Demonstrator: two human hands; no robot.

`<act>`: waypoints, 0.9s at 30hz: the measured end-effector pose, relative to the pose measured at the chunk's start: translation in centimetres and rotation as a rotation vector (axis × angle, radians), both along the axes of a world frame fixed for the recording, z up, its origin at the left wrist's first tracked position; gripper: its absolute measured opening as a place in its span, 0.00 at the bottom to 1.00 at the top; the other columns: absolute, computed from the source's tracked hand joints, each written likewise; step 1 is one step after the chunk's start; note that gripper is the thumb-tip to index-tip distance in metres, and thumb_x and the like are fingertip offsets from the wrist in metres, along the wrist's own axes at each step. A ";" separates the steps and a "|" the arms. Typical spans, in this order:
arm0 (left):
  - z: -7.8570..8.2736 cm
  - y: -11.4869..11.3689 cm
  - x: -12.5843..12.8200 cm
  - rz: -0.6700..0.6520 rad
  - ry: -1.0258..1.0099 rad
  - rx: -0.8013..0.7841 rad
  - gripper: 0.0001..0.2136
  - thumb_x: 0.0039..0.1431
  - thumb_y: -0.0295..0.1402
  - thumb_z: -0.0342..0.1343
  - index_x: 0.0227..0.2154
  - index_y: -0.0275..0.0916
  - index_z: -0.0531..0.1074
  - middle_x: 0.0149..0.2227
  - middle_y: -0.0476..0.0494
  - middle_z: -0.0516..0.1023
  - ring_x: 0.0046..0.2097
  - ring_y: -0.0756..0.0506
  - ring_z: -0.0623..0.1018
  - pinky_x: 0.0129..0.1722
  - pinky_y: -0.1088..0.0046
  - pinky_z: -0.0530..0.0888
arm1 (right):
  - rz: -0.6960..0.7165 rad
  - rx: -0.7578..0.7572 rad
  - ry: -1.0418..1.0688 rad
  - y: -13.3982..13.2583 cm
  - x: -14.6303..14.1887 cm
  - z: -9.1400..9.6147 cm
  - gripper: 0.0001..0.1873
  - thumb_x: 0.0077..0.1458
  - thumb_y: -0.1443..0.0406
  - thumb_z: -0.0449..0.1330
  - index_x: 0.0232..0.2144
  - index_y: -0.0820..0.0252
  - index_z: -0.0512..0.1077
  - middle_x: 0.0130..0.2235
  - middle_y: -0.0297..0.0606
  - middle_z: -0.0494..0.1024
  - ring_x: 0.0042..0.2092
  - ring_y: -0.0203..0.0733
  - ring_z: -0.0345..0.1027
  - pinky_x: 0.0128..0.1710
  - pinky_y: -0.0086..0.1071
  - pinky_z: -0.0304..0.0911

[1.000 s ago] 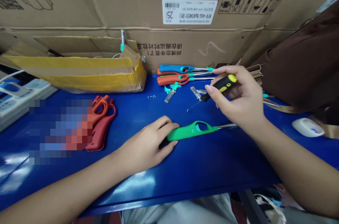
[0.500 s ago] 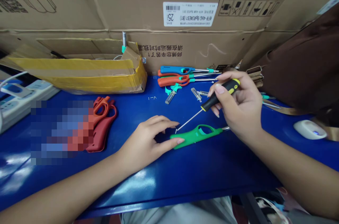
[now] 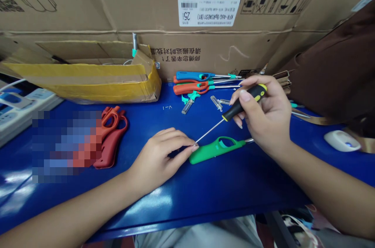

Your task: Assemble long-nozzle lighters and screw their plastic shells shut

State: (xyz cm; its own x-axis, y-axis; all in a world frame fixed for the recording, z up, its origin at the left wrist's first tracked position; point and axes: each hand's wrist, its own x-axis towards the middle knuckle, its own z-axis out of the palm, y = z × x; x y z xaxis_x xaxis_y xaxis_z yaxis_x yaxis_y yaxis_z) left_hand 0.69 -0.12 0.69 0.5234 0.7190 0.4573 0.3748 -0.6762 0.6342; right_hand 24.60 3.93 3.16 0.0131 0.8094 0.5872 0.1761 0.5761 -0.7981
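Note:
My right hand [image 3: 263,113] is closed round the black and yellow handle of a screwdriver [image 3: 244,102], whose thin shaft slopes down to the left. At its tip, my left hand [image 3: 164,158] pinches thumb and forefinger together on a small screw, now mostly covered by the fingertips. Just below and right of that pinch lies a green long-necked lighter [image 3: 215,151] on the blue table, its metal neck partly behind my right wrist. Several tiny screws [image 3: 167,107] lie farther back on the table.
Blue and orange lighters [image 3: 190,88] are stacked at the back, near clear fuel tanks [image 3: 187,106]. Red handle shells [image 3: 113,138] lie at left, beside a blurred patch. A yellow-taped carton [image 3: 117,91], a power strip [image 3: 29,109] and a white mouse-like device [image 3: 342,140] stand around.
My left thumb has come off the green lighter and closed against the forefinger at the screwdriver's tip, over the screw there. My right hand has hardly moved.

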 end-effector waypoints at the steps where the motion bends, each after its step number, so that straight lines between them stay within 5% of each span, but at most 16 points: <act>1: 0.0 0.0 0.0 0.001 0.003 0.002 0.03 0.66 0.28 0.61 0.38 0.39 0.80 0.36 0.46 0.83 0.37 0.48 0.79 0.41 0.70 0.75 | 0.000 0.005 -0.005 0.0 0.0 0.0 0.10 0.63 0.56 0.62 0.43 0.48 0.65 0.32 0.32 0.74 0.20 0.35 0.60 0.13 0.32 0.60; 27: -0.1 0.0 -0.1 0.019 0.075 0.051 0.03 0.66 0.29 0.60 0.38 0.39 0.79 0.35 0.48 0.83 0.37 0.48 0.79 0.40 0.69 0.71 | 0.019 0.025 -0.102 0.0 0.2 -0.3 0.09 0.65 0.56 0.59 0.45 0.47 0.64 0.33 0.32 0.74 0.19 0.34 0.61 0.13 0.33 0.62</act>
